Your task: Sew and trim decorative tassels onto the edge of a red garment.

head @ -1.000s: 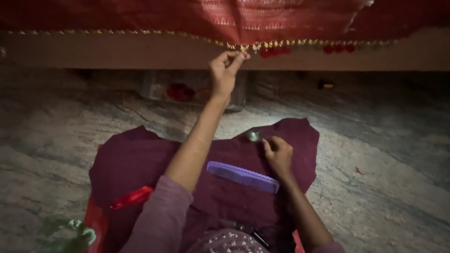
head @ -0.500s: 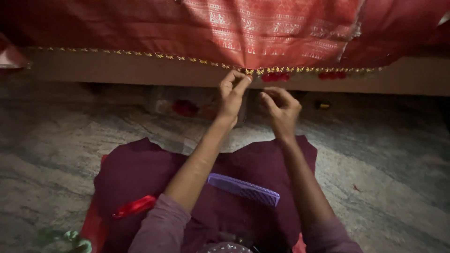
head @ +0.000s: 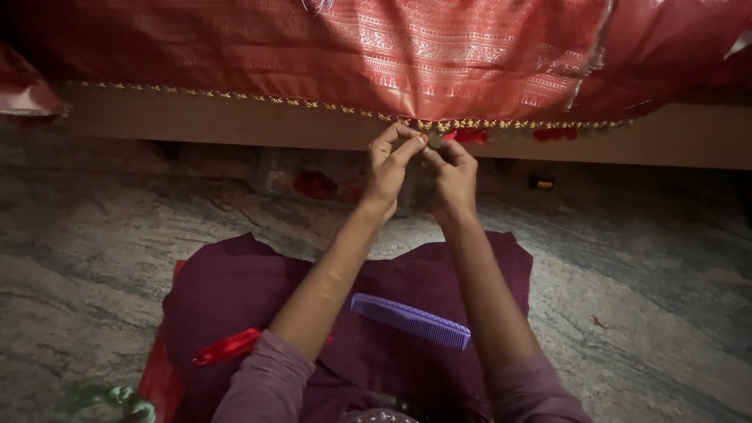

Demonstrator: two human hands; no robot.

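Pinching the gold trim [head: 439, 125] between fingers of left hand [head: 389, 164] and right hand [head: 453, 176].

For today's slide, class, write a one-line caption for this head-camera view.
Both hands, left hand and right hand, pinch the gold-beaded hem of a red patterned fabric.

A purple comb [head: 410, 321] lies on the maroon cloth [head: 227, 290], red ribbon [head: 227, 347] beside it, grey stone floor [head: 94, 235] all around.

red patterned cloth [head: 439, 55] | hangs over ledge | gold beaded hem [head: 439, 124] pinched at middle
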